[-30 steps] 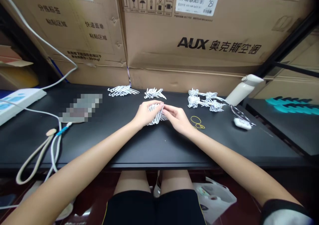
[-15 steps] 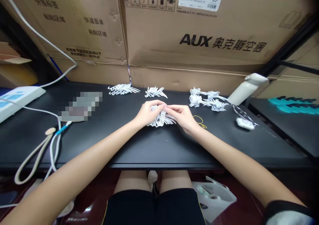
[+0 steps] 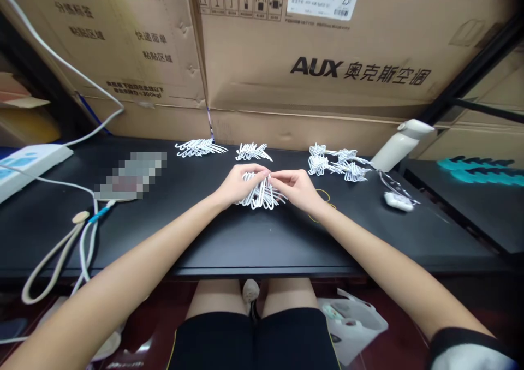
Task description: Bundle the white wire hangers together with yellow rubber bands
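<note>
On the black desk (image 3: 229,244), viewed from beside it, left to right: one white power strip (image 3: 35,165), at the far left; one beige strap (image 3: 45,274), looped over the front edge; one flat object (image 3: 133,176), pixelated, its kind beyond my telling, a white cable (image 3: 92,233) running to its near end; one pile of white hooked rods (image 3: 200,147), lying near the cardboard boxes (image 3: 311,91); the person's left hand (image 3: 239,187), fingers curled over and gripping a bunch of white hooks (image 3: 260,198), which sits mid-desk between the two hands, rods fanning out below; a smaller pile (image 3: 252,151) of the same, just behind; the right hand (image 3: 301,192), fingers narrowed to a pinch at the bunch's upper end; yellow rubber bands (image 3: 326,195), partly hidden by the right wrist; several bundles of white hooks (image 3: 339,163), close together; one cream bottle (image 3: 399,146), just beside them; one small white case (image 3: 398,201), nearer the front.
</note>
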